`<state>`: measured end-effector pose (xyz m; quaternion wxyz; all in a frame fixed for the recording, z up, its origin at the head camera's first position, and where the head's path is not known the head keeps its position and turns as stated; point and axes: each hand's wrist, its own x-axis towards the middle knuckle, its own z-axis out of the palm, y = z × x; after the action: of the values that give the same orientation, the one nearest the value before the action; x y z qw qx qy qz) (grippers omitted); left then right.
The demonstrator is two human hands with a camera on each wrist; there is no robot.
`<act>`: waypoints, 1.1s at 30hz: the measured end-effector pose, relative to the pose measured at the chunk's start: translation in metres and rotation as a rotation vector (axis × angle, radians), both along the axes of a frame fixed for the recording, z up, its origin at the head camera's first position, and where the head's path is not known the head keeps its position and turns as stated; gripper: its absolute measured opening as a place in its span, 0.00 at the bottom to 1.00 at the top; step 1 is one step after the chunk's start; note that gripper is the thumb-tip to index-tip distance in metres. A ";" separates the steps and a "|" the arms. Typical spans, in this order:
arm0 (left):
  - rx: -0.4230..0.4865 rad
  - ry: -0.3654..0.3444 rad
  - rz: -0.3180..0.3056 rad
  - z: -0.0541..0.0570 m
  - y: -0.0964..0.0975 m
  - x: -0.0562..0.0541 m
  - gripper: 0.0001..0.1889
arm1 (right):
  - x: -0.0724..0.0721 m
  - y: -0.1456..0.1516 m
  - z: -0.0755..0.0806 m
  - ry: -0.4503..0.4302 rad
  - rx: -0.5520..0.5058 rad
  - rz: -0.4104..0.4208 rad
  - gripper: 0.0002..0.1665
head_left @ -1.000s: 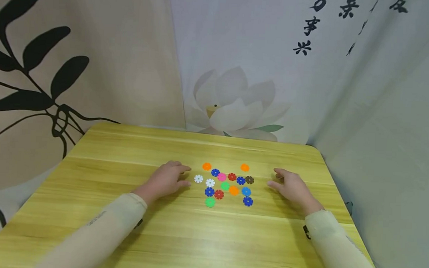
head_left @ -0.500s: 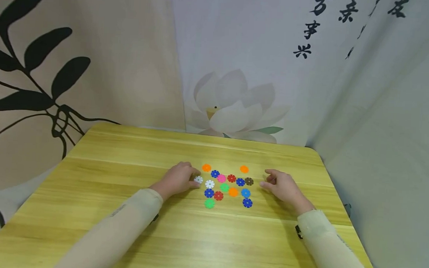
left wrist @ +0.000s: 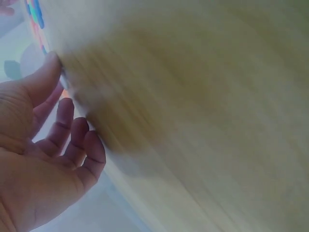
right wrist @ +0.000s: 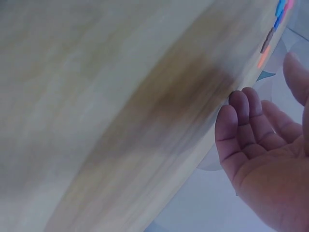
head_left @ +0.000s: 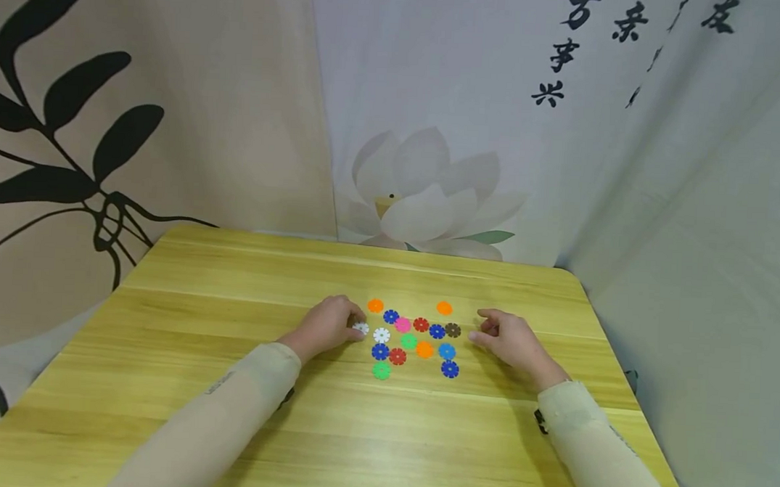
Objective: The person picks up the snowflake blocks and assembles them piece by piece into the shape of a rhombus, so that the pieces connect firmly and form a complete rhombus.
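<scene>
Left thumb and forefinger pinch a white disc at the cluster's edge

The white disc (head_left: 361,329) is at the left end of a cluster of coloured discs, between the thumb and forefinger of the left hand (head_left: 324,324). They grasp its sides and hide part of it; whether it touches the wood, I cannot tell. That hand's other fingers are loosely bent.

Just beside it, toward the cluster's middle, a second white disc (head_left: 381,335) sits in the direct path inward. An orange disc (head_left: 376,305) lies near on the far side, a dark blue disc (head_left: 380,352) on the near side, with a green disc (head_left: 381,372) closer to the person.

Further in come a pink disc (head_left: 402,325) and a red disc (head_left: 421,325). At the right end, a brown disc (head_left: 452,330) lies between the cluster and the right hand (head_left: 513,343), which is apart from the discs, its fingers relaxed, slightly bent and holding nothing.

Pale sleeves (head_left: 206,417) cover both forearms over the wooden table (head_left: 381,439). Behind its far edge hangs a cloth backdrop (head_left: 251,136) printed with a lotus (head_left: 424,201), a dark leafy plant (head_left: 76,88) and black characters (head_left: 564,56).
</scene>
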<state>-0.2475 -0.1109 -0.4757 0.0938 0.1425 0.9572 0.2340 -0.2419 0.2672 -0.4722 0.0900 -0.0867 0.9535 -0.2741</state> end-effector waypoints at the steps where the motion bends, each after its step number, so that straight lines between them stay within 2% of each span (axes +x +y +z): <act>1: 0.000 -0.012 0.007 0.001 0.001 0.000 0.17 | 0.000 0.000 0.000 -0.003 -0.001 0.001 0.38; 5: -0.005 -0.041 0.027 0.002 0.003 0.000 0.15 | 0.003 -0.002 0.001 -0.020 -0.003 -0.001 0.37; 8: 0.032 -0.058 0.055 0.002 0.003 0.002 0.13 | 0.007 -0.005 0.001 -0.039 -0.022 -0.002 0.35; 12: 0.130 -0.061 0.084 -0.001 0.001 0.005 0.13 | 0.018 -0.011 0.003 -0.061 -0.045 0.044 0.32; 16: 0.241 -0.048 0.129 -0.003 -0.003 0.007 0.10 | 0.033 -0.020 0.005 -0.058 -0.005 0.099 0.32; 20: 0.331 -0.055 0.215 -0.003 -0.008 0.008 0.07 | 0.047 -0.033 0.006 -0.033 0.051 0.077 0.33; 26: 0.451 -0.126 0.292 0.003 -0.013 0.014 0.08 | 0.059 -0.047 0.001 0.027 0.105 0.018 0.32; 33: 0.580 -0.244 0.335 0.008 -0.009 0.023 0.08 | 0.062 -0.054 -0.003 0.055 0.112 -0.019 0.21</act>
<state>-0.2245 -0.1199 -0.4681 0.1234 -0.0245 0.8428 0.5233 -0.1801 0.2135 -0.4750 0.0661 -0.0800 0.9703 -0.2187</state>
